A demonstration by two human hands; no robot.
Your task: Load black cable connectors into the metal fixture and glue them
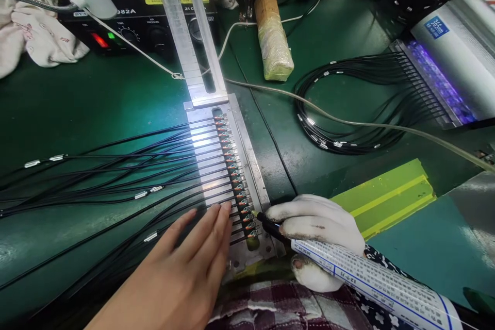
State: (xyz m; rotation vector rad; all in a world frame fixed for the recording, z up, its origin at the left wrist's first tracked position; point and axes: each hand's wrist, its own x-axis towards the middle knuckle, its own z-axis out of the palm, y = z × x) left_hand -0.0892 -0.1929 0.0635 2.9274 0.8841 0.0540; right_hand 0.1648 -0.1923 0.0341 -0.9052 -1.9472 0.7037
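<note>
My bare left hand (189, 263) lies flat, fingers stretched, over the black cables (170, 175) at the lower left of the metal fixture (253, 165). In that fixture a column of cable ends with small orange and green parts (234, 167) sits side by side. My right hand (320, 232), in a stained white glove, is wrapped round a white labelled tube (379, 283). The tube's dark nozzle (266, 223) points left, its tip at the cable ends near the bottom of the column.
Behind stands a black control box (143, 31) with dials. A slotted metal bar (189, 36) meets the fixture's top. At the right are a wrapped block (274, 41), coiled cables (332, 139), a purple-lit lamp unit (448, 72) and a yellow-green plate (390, 198).
</note>
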